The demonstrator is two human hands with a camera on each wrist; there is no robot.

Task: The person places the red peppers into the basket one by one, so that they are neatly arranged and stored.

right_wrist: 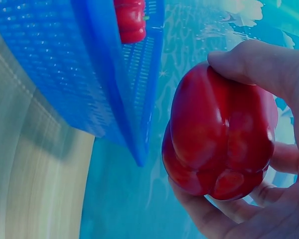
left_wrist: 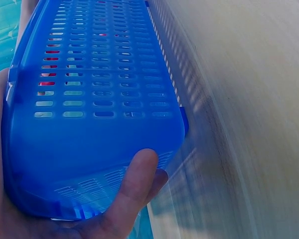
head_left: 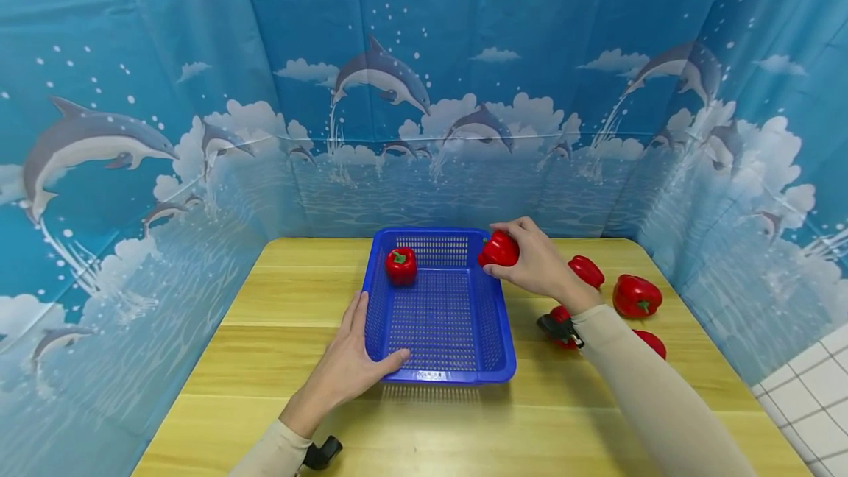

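Over the feed I'm watching the right hand [head_left: 538,262] gripping a red bell pepper [head_left: 501,249] by the far-right corner of the blue perforated basket [head_left: 433,308], which is lying leftward, long axis running away from the left hand [head_left: 347,363] clasping its near-left corner.

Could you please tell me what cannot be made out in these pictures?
Head view: the lettering on the blue basket, too small to read.
Head view: one loose red pepper, partly hidden by the black wrist device.
Head view: another loose red pepper, partly hidden by the right sleeve.
Right wrist view: the pepper in the basket, cut off by the upper edge.
Left wrist view: the basket's inside, mostly hidden by its slotted wall.
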